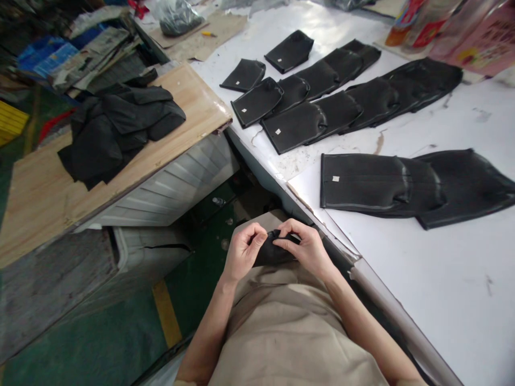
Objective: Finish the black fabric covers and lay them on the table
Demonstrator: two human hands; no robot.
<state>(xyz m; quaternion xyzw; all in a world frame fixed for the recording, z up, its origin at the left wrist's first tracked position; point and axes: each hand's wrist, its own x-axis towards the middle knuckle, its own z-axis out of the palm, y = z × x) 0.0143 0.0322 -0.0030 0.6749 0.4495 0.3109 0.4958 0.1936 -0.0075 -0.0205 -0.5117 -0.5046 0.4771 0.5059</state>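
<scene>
Between my two hands, over my lap, is a black fabric piece (pixel 271 254), its upper edge bunched at the fingers. My left hand (pixel 244 247) is closed, thumb and forefinger pinching that edge from the left. A short gap away, my right hand (pixel 303 244) pinches the same edge from the right with thumb and index finger. The lower part of the piece hangs down onto the beige apron (pixel 289 321). Whether the fingers hold anything small besides the fabric, I cannot tell.
On the white table (pixel 454 284) to the right lie overlapping rows of flat black pieces (pixel 295 126) with small white labels. A wooden board (pixel 201 102) at left carries a heap of black fabric (pixel 116 128). Bottles (pixel 426 24) stand at the back right.
</scene>
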